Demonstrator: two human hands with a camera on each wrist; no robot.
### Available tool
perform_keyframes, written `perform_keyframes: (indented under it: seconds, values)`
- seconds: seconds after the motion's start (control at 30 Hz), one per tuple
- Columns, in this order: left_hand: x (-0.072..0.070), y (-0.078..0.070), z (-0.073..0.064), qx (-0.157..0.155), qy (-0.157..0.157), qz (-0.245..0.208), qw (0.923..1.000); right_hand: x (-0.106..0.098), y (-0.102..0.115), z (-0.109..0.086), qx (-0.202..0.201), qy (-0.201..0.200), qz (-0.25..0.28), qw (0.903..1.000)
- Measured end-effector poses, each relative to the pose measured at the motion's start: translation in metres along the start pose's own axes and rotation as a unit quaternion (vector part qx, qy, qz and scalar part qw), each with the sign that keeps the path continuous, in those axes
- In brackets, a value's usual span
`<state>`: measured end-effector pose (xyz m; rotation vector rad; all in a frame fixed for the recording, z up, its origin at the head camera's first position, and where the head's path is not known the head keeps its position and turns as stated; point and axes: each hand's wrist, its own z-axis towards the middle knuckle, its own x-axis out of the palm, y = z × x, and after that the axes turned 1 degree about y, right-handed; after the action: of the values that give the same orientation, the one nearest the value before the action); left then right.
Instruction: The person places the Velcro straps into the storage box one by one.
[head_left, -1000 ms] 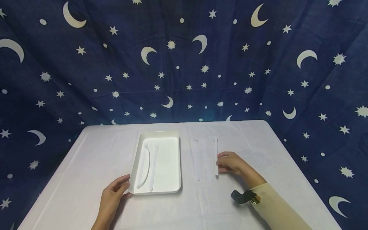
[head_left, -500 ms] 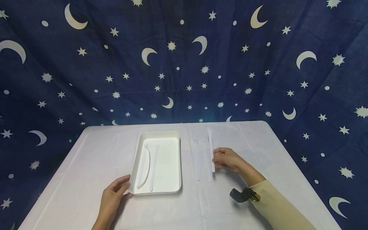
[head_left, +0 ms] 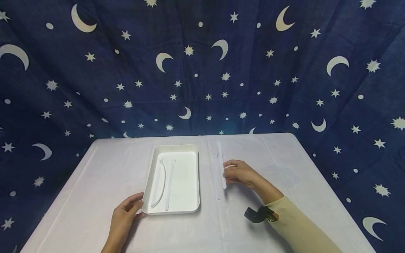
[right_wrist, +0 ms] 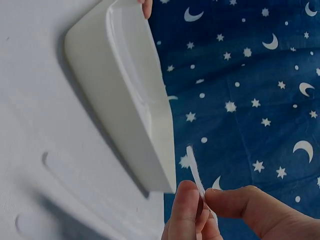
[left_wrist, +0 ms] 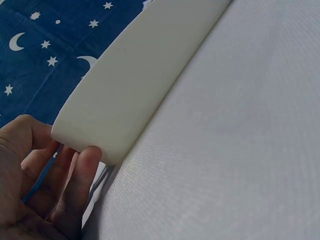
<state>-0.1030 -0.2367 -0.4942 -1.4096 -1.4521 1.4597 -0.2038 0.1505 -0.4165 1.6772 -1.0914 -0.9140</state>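
Between thumb and fingers, my right hand [head_left: 238, 173] pinches a flat white strap [head_left: 221, 165], raised over the table; the right wrist view shows the thin, slightly fuzzy strap [right_wrist: 195, 167] on edge. Close by on the tabletop lies another white strap [head_left: 217, 182] with a small slotted head, and a further one is mostly hidden behind the held strap. My left hand [head_left: 124, 214] holds the near left corner of a shallow white tray [head_left: 186, 212], thumb and fingers at its wall [left_wrist: 135, 75]. Inside the tray are a bowed strap [head_left: 163, 182] and a straight strap [head_left: 169, 184].
A white cloth [head_left: 269, 154] covers the table. Behind it hangs a dark blue curtain [head_left: 202, 88] with moons and stars. A black curved piece [head_left: 255, 215] sticks out from the right sleeve [head_left: 297, 225].
My right hand has lifted the rightmost strap from the table and carried it left, over the other straps. My left hand and the tray have stayed in place.
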Motion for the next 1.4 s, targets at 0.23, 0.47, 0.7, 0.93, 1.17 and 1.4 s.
perform_keyframes:
  seconds: [0.23, 0.47, 0.7, 0.93, 1.17, 1.4]
  values:
    - [0.001, 0.000, 0.000, 0.006, -0.007, 0.003, 0.9999, 0.018, 0.004, 0.004, -0.007, 0.018, 0.002, 0.9998]
    - [0.000, -0.001, -0.001, 0.006, -0.006, 0.000, 1.0000, 0.038, 0.007, 0.008, -0.007, 0.027, -0.001, 0.9996]
    - [0.001, 0.000, 0.000, 0.002, -0.005, 0.005, 1.0000, 0.057, 0.010, 0.012, -0.002, 0.037, -0.001, 0.9993]
    - [0.000, -0.001, 0.000, 0.008, -0.007, 0.013, 0.9999, 0.072, 0.014, 0.015, 0.007, 0.059, 0.011, 0.9982]
    - [0.000, -0.001, 0.001, 0.003, -0.002, 0.011, 0.9999, 0.087, 0.016, 0.017, 0.035, 0.083, 0.040, 0.9951]
    - [-0.001, -0.001, 0.000, 0.003, 0.000, 0.003, 1.0000, 0.100, 0.012, 0.019, 0.034, 0.097, 0.059, 0.9929]
